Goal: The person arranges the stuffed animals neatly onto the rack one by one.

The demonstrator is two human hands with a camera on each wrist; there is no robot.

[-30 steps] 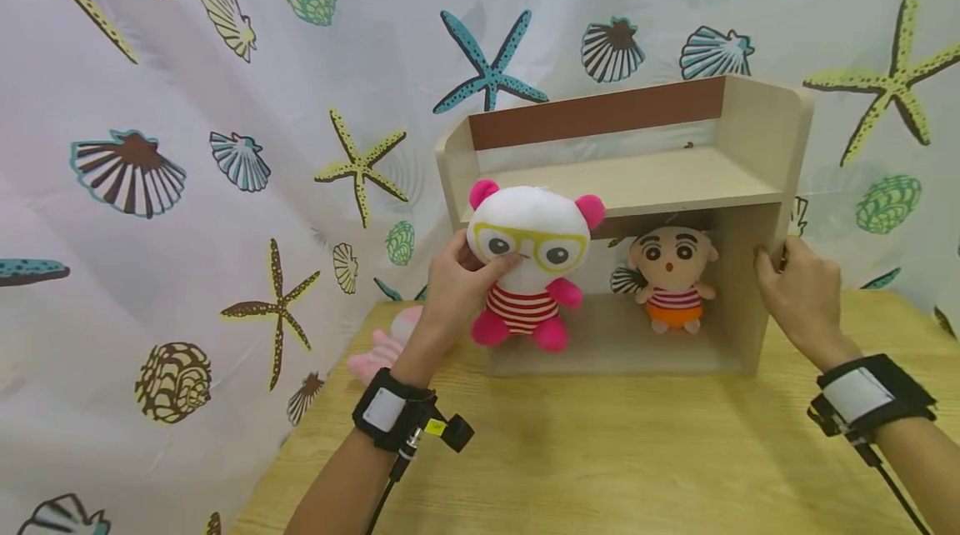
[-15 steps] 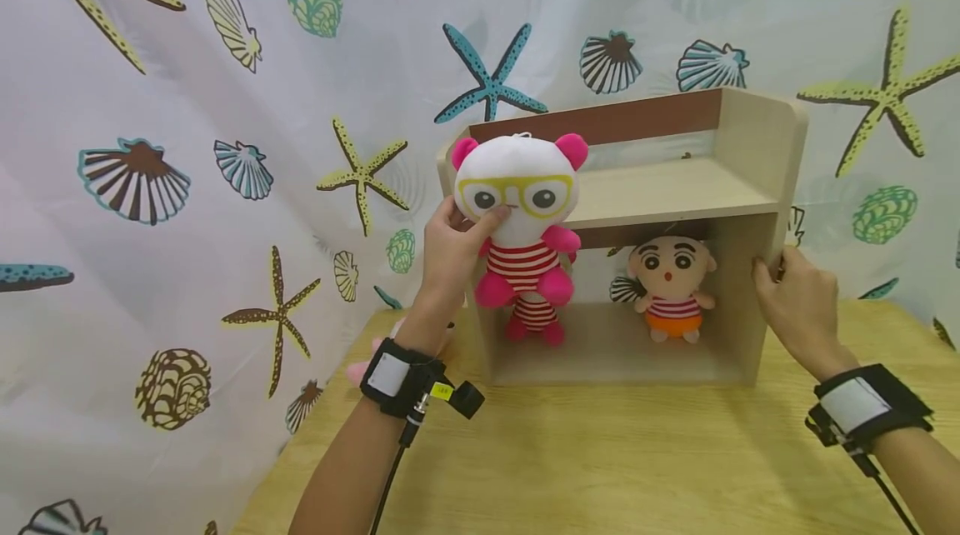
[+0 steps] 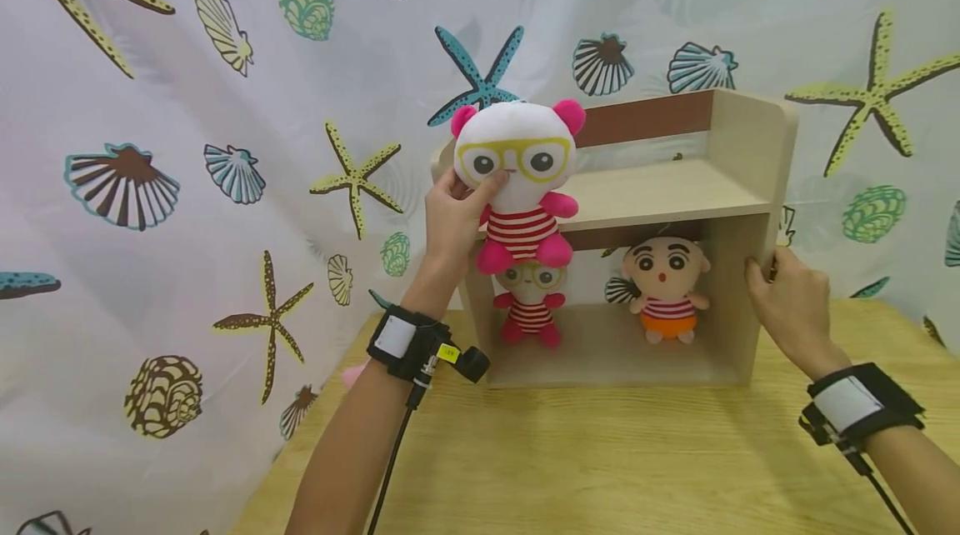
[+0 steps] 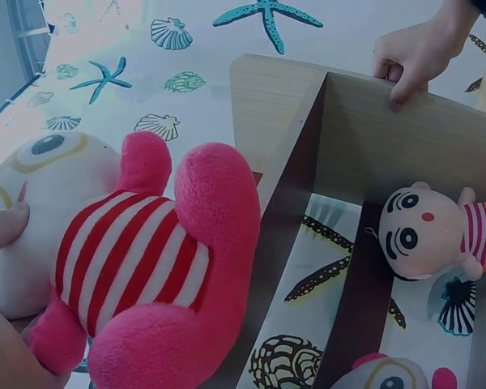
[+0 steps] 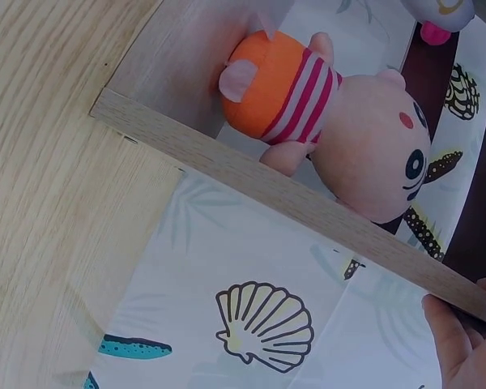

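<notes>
My left hand (image 3: pixel 448 222) pinches a panda plush toy (image 3: pixel 522 231) by the side of its head, thumb over its cheek. This panda has yellow glasses, pink ears and limbs, and a red-striped body. It is held upright in front of the upper level of a small wooden shelf (image 3: pixel 667 189). At the shelf's right side panel, my right hand (image 3: pixel 791 302) grips the front edge. A smaller, similar panda plush (image 3: pixel 531 320) sits in the lower compartment on the left, its head top hidden by the held one. A boy doll (image 3: pixel 666 310) in orange shorts sits at right.
The shelf stands on a light wooden table (image 3: pixel 585 460). Behind it hangs a white curtain (image 3: pixel 247 85) printed with starfish and shells. A bit of a pink plush toy (image 3: pixel 352 374) shows past my left forearm, which hides most of it.
My left hand has lifted the panda plush from in front of the lower compartment to the upper level, uncovering the smaller panda behind. My right hand keeps its grip on the side panel.
</notes>
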